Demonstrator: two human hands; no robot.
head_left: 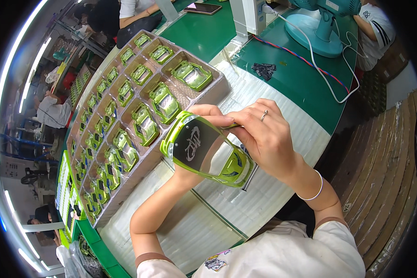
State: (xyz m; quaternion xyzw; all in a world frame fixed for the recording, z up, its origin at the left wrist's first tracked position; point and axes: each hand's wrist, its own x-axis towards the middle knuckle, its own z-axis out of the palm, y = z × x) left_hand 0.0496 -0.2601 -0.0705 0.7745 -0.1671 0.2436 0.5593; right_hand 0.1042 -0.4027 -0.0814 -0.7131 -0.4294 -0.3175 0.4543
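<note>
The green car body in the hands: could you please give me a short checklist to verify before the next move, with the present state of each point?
1. Left hand supports the green car body from behind: ok, though much of the hand is hidden.
2. Right hand has its fingertips pinched at a small dark piece beside the body: ok.
3. Small piece attached to the body: cannot tell; fingers cover it.
4. Right hand free of jewellery: not ok; it wears a ring, which might scratch.
5. White cable away from both hands: ok.
6. Tray corner compartment nearest the fan free: not ok; a green shell lies there.
</note>
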